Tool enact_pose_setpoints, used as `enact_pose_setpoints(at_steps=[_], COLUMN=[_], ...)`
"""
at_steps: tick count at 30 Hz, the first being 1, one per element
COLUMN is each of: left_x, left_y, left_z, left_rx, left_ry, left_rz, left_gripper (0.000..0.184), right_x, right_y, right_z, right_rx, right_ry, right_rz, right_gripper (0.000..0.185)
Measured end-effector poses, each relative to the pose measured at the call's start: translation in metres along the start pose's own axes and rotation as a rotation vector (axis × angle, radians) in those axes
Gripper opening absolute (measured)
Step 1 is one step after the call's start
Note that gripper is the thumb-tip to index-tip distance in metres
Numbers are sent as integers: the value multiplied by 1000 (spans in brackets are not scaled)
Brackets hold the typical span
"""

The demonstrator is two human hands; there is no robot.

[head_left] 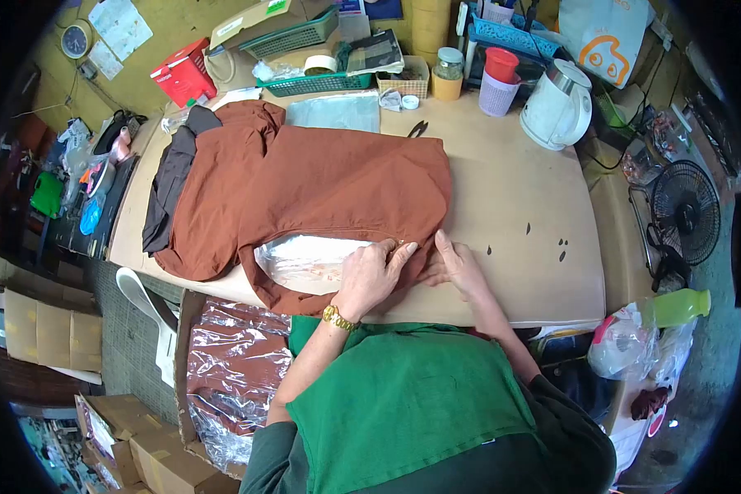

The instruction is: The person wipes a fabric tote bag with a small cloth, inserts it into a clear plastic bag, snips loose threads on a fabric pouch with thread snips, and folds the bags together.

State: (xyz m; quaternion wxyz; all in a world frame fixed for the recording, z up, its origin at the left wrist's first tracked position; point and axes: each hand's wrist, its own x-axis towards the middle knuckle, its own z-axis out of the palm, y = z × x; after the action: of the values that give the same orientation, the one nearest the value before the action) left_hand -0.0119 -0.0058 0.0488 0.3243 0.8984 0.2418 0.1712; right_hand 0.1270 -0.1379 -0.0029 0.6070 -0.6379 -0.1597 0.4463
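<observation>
A rust-brown garment (337, 177) with a dark grey part (166, 193) at its left end lies across the table. Near its front edge is an opening where clear plastic (309, 262) shows. My left hand (375, 276), with a gold watch (340, 319) on the wrist, pinches the brown fabric at the right end of this opening. Just to its right, my right hand (457, 267) touches the garment's lower right edge, thumb up and fingers partly under or behind the fabric.
A white kettle (556, 105), cups (499, 82), a jar (448, 74) and green baskets (317, 84) line the table's back. Below the front edge, a box (185, 370) holds plastic-wrapped brown items. A fan (685, 212) stands at the right.
</observation>
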Motion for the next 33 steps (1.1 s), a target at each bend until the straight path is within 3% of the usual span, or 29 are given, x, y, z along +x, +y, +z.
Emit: enact_pose_setpoints(at_steps=[1,3,7,9,12,13,15,17,20,23,27,29,33], left_x=[1,2,0,-1,-2,-3,-4,-5,0,2,11,15,10], left_y=[-2,-3,-1,-2,-3,-3,-5,-13,-6,-8,-19,-17,-5], left_z=[4,3,-8,-9,-7,-8,-6,-2,-16,-12,10,15,13], left_rx=[-2,-2,-12,-22,-49,14,75,78,52,-47,-141,-219,-102], left_ry=[27,54,29,51,77,-8,-95,-124,-213,-109,48,169,183], left_rz=[3,6,-19,-34,-67,-49,-28,-3,-93,-69,30,40,37], left_gripper=[41,42,43,44,45,44,44,47,44,37,30,21,27], right_x=[5,24,34,24,2,9,37,51,48,24,8,6,-4], right_y=[7,27,26,15,-14,-7,23,31,24,6,16,23,11], right_z=[4,7,-6,-9,8,10,9,3,9,14,19,24,37], right_rx=[3,301,447,380,220,220,150,167,-351,140,209,471,729], right_ry=[3,45,104,-81,-106,-105,44,10,199,12,-122,-293,-263], right_rz=[1,-143,-189,-26,161,162,-266,-263,-220,-99,-43,101,144], right_gripper=[60,47,31,27,24,24,28,24,27,37,57,65,62])
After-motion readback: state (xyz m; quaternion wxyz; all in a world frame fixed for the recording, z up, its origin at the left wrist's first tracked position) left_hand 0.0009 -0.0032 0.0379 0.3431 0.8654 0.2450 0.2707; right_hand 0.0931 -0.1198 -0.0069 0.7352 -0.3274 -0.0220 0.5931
